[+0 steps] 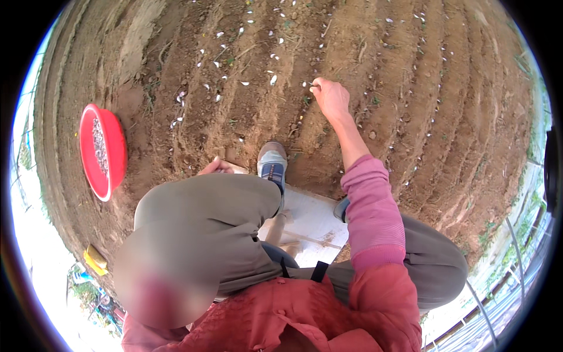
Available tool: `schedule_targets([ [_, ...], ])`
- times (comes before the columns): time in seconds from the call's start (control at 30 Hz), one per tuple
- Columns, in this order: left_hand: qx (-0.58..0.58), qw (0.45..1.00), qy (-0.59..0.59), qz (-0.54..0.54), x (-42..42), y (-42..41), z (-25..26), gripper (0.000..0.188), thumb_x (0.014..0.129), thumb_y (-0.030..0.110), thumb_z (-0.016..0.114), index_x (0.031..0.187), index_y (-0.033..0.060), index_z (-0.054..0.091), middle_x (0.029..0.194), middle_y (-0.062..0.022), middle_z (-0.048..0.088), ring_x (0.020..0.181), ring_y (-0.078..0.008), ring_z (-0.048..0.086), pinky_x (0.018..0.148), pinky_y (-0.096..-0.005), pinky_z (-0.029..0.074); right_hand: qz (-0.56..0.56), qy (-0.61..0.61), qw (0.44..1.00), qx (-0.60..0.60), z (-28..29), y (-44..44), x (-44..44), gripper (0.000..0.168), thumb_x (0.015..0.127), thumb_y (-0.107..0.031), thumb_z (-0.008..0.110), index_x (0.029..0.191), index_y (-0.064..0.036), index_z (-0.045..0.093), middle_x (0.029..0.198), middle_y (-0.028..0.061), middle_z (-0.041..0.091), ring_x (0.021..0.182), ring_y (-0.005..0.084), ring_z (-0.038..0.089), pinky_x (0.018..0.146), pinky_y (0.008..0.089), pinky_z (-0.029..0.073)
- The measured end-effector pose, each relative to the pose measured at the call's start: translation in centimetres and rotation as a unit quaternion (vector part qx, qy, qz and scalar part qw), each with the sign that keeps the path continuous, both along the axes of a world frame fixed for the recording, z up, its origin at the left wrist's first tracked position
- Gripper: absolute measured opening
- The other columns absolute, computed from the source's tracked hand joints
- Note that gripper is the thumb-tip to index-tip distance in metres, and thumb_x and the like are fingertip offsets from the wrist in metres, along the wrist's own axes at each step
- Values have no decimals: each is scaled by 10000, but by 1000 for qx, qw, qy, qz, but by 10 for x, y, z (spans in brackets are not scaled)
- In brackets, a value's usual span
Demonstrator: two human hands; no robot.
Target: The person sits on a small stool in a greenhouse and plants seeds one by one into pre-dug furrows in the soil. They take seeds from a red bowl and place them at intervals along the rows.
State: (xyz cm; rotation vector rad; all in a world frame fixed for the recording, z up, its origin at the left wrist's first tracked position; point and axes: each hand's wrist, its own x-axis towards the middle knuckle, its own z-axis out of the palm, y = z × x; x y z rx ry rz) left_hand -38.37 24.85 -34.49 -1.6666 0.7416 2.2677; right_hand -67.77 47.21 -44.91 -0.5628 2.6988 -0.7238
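Note:
My right hand (332,97) reaches forward over the furrowed brown soil, thumb and forefinger together. A pale clove (304,84), probably garlic, lies just left of the fingertips; whether the fingers pinch anything is too small to tell. My left hand (216,167) is low beside my left knee, partly hidden by the trouser leg, and its grip cannot be made out. White cloves (273,80) lie scattered in rough rows along the furrows ahead. A red plastic basin (118,149) with many small pale cloves (100,147) inside rests on the soil to the left.
My shoe (272,165) is on the soil in front of a pale flat board (312,215) between my legs. A yellow object (95,259) lies at the lower left. Metal bars and plastic sheeting (523,303) border the plot at the lower right.

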Motion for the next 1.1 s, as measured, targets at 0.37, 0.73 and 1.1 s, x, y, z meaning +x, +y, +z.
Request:
schedule_targets([
  [0.37,105,962,250,-5,49,-42,-19,311,1005,364,505,946,86,629,850,-71,664,675,-171,608,539,-330,503,17,-55,998,-18,-9,-34,18,182,868,-289,644,946,-140,711,906,112,719,863,317,689,769,429,537],
  [0.73,81,945,315,-42,22,-74,-9,283,997,348,531,967,85,631,886,-67,661,660,-169,601,536,-343,533,185,-96,930,-301,131,-119,176,223,845,-291,628,965,-127,720,915,94,715,855,288,680,781,402,533],
  [1.1,58,955,291,-15,74,-175,-51,291,1015,300,494,922,51,610,880,-97,668,714,-173,614,600,-310,522,47,-93,994,14,60,-22,127,181,842,-264,663,950,-140,739,904,118,717,831,287,686,756,388,529],
])
